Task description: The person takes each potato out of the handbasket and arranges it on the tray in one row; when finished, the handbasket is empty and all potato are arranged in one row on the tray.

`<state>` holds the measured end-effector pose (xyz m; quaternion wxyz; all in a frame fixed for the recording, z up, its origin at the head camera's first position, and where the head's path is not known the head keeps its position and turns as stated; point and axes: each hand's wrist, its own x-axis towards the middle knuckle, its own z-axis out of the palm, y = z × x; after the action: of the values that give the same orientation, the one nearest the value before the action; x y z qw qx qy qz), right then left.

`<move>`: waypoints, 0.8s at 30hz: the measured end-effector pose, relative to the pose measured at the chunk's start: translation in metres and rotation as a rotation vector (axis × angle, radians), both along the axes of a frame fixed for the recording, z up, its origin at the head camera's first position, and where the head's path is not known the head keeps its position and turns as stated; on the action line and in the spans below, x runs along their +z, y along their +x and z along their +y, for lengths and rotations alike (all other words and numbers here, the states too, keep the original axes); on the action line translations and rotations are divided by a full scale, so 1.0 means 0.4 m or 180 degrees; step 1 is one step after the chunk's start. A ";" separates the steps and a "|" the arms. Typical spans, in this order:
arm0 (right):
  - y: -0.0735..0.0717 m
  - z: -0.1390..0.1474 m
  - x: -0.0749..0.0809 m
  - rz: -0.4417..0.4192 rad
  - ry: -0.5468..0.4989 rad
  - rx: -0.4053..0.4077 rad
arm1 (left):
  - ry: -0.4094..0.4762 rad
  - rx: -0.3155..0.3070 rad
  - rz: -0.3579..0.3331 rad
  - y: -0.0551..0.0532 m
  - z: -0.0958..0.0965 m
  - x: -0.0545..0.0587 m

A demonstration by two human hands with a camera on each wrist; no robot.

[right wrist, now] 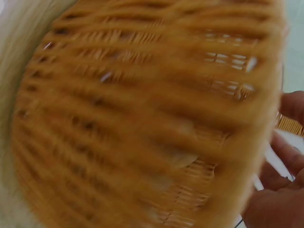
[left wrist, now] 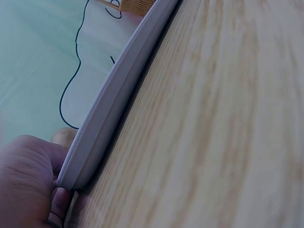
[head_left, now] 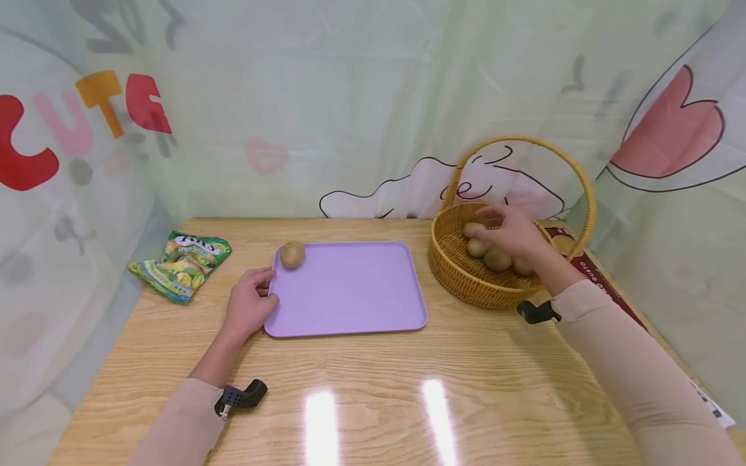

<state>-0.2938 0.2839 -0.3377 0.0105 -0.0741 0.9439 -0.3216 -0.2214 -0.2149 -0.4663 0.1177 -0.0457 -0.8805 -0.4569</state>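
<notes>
In the head view my left hand pinches the left edge of a flat lilac tray. The left wrist view shows the tray's raised rim between the thumb and fingers. One round, light-brown potato sits in the tray's far left corner. My right hand reaches over a wicker basket, its fingers bent and spread apart just above several potatoes. I see nothing held between them. In the right wrist view the basket's woven side hides most of its contents.
The basket's tall arched handle stands up around the right forearm. A green snack bag lies left of the tray. A dark red printed box or sheet lies at the right, partly behind the basket. A patterned curtain borders the wooden table.
</notes>
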 end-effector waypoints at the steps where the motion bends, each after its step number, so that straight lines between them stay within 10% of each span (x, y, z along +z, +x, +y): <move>1: 0.003 0.008 -0.002 -0.0025 0.0084 -0.0038 | 0.0005 -0.0001 0.0001 0.001 0.000 0.001; 11: 0.011 0.059 -0.023 -0.0292 0.0652 -0.0306 | 0.0047 -0.0007 0.0028 -0.001 0.000 -0.001; 24: 0.021 0.041 -0.036 -0.0495 0.1008 0.0143 | 0.0013 -0.0008 0.0076 -0.001 -0.004 -0.005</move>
<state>-0.2853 0.3002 -0.3519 0.1023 -0.0676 0.9772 -0.1733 -0.2220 -0.2163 -0.4681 0.1277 -0.0519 -0.8781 -0.4582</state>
